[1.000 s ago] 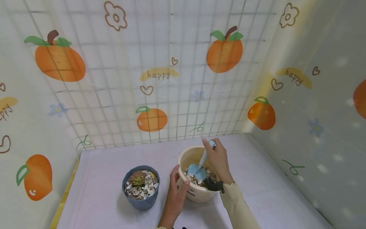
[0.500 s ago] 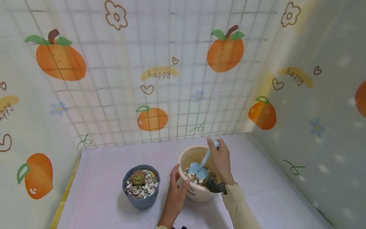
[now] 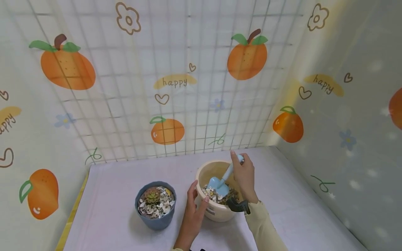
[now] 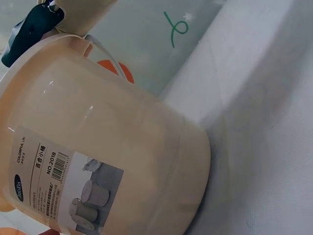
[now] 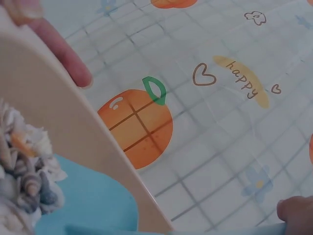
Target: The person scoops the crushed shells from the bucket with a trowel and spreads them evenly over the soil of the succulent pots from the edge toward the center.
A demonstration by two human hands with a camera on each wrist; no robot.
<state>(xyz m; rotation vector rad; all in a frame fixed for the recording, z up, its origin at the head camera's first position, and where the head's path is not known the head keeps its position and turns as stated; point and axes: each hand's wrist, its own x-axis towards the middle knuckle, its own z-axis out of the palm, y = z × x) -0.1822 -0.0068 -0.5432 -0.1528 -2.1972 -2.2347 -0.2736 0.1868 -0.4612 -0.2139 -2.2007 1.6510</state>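
Note:
A cream plastic bucket (image 3: 220, 214) stands on the table with seashells and small stones (image 3: 209, 192) in its bottom. My left hand (image 3: 193, 212) holds its near left side, thumb at the front rim and fingers along the left wall. The handle of a light blue toy shovel (image 3: 224, 177) is gripped in my right hand (image 3: 245, 176), over the bucket's right side. Tilted, the shovel has its blade down among the shells. Shells (image 5: 29, 181) lie against the blade in the right wrist view. A label (image 4: 63, 181) on the bucket wall fills part of the left wrist view.
Left of the bucket stands a blue pot (image 3: 157, 223) holding a succulent (image 3: 153, 196) and white shells (image 3: 160, 207). A white cloth (image 3: 106, 209) covers the table. Behind it hangs a fruit-print curtain (image 3: 201, 104) with a wire grid showing through.
My right hand and the shovel have shifted a little to the right, the blade sliding that way inside the bucket. The left hand keeps its place on the bucket.

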